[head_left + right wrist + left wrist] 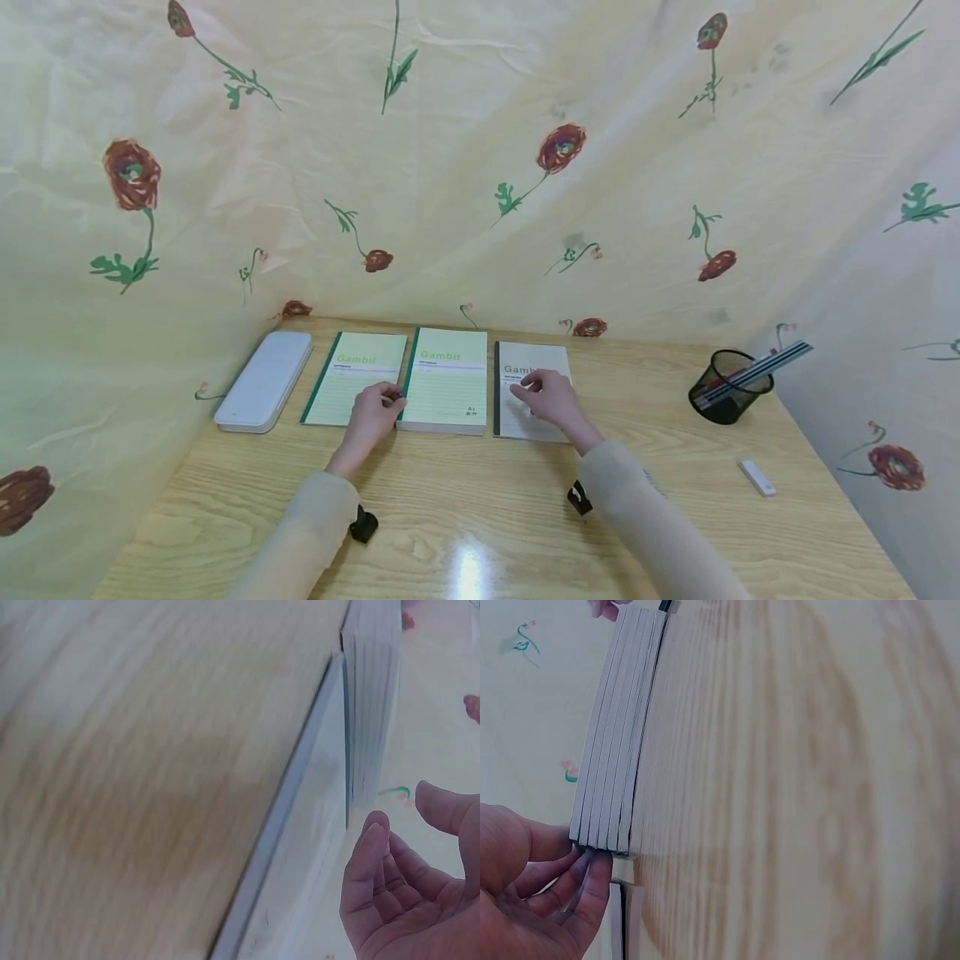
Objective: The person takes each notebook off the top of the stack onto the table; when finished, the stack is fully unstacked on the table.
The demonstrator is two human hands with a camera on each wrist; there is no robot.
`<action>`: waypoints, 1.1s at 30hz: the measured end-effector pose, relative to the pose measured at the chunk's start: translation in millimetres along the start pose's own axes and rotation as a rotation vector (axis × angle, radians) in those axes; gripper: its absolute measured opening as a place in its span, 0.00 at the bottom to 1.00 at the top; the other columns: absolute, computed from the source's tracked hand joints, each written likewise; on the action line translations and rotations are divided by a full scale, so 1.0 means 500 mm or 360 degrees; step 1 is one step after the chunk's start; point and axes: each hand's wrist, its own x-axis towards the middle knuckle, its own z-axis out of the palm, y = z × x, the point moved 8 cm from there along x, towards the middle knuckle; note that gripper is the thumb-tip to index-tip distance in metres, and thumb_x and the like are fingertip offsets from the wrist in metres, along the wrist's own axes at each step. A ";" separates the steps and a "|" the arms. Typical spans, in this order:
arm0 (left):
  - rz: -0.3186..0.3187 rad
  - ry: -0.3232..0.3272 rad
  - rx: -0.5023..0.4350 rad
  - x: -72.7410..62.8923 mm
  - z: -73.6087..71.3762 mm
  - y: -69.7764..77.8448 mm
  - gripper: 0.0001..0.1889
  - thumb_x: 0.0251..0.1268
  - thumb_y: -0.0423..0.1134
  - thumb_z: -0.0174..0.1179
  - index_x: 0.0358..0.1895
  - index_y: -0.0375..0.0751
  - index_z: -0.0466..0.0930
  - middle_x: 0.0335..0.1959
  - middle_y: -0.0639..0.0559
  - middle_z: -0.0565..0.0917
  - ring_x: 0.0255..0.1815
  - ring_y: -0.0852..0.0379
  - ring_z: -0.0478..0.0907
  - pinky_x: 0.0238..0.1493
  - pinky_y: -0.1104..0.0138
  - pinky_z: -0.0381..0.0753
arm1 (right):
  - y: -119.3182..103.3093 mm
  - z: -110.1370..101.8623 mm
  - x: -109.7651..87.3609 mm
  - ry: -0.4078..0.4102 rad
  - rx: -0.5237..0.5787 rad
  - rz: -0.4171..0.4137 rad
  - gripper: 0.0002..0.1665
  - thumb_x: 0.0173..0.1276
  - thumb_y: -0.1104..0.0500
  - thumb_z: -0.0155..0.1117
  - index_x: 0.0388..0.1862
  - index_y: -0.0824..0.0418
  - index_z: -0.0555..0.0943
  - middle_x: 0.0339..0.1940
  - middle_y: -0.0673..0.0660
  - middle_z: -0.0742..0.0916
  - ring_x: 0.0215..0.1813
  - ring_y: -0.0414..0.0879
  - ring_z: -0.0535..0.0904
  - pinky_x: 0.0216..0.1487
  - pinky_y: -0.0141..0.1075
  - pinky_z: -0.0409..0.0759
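Note:
My left hand (372,410) is at the green spine of a thick stack of notebooks (446,396) in the middle. In the left wrist view its thumb and fingertips touch the spine end of that stack (615,735), whose several layers lie flush. My right hand (549,396) hovers over a grey notebook (516,421) with a dark spine, right of the stack. Thumb and fingers are apart there with nothing between them, as the right wrist view of the hand (412,892) shows. A second green-spined notebook (337,400) lies left of the stack, partly behind my left hand.
A white oblong case (266,379) lies at the table's left edge. A black mesh pen holder (723,408) with striped pencils stands at the right, tilted-looking in view. A small white stick-like object (757,477) lies in front of it. Flowered cloth (450,208) hangs behind the wooden table (435,483).

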 end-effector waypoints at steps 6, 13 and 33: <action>0.0007 0.0000 -0.0002 0.000 -0.001 0.000 0.11 0.69 0.30 0.61 0.51 0.28 0.81 0.42 0.42 0.83 0.43 0.48 0.80 0.43 0.58 0.81 | -0.011 0.038 0.000 -0.0011 -0.0013 -0.0004 0.18 0.69 0.52 0.68 0.46 0.66 0.83 0.32 0.55 0.84 0.27 0.44 0.78 0.30 0.35 0.74; 0.0005 0.0001 -0.0007 -0.001 0.000 0.000 0.11 0.69 0.30 0.61 0.51 0.28 0.81 0.42 0.42 0.84 0.42 0.48 0.80 0.43 0.58 0.81 | -0.034 0.067 -0.003 -0.0021 0.0073 -0.0041 0.16 0.69 0.55 0.68 0.45 0.67 0.83 0.30 0.55 0.83 0.25 0.44 0.77 0.27 0.34 0.74; 0.0007 0.0003 0.0000 0.000 0.002 -0.003 0.11 0.69 0.30 0.61 0.51 0.28 0.81 0.42 0.41 0.83 0.42 0.48 0.79 0.43 0.58 0.81 | -0.072 0.113 -0.008 -0.0063 0.0134 -0.0161 0.16 0.68 0.56 0.68 0.25 0.63 0.78 0.16 0.50 0.73 0.19 0.41 0.65 0.22 0.33 0.63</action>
